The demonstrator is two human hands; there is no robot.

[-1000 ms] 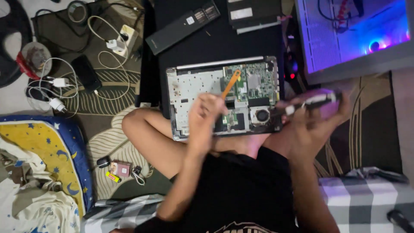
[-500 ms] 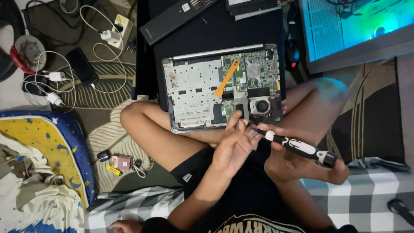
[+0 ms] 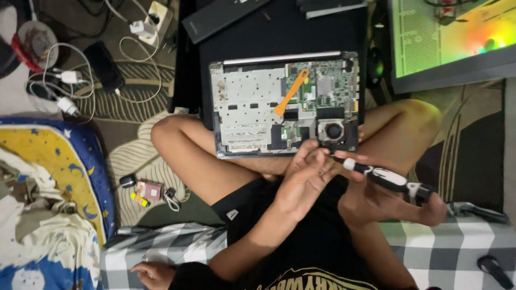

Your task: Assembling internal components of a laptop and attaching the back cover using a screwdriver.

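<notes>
An opened laptop [image 3: 247,102] with its circuit board and fan bared lies on the floor before my crossed legs. An orange pry tool [image 3: 291,92] rests on the board. My right hand [image 3: 371,201] holds a black and white electric screwdriver [image 3: 389,180] over my lap, just below the laptop's near edge. The fingers of my left hand [image 3: 303,180] pinch the screwdriver's tip [image 3: 336,159]. Whether a screw sits at the tip I cannot tell.
A lit computer case [image 3: 451,37] stands at the top right. A phone [image 3: 105,65], chargers and cables [image 3: 59,88] lie at left, with small items [image 3: 148,189] on the rug. A checked blanket [image 3: 161,244] carries another hand [image 3: 153,271] and a black torch [image 3: 494,271].
My left hand has come off the laptop board back to my lap. The right hand brought the screwdriver down from the laptop's right edge, and the left fingers now pinch its tip.
</notes>
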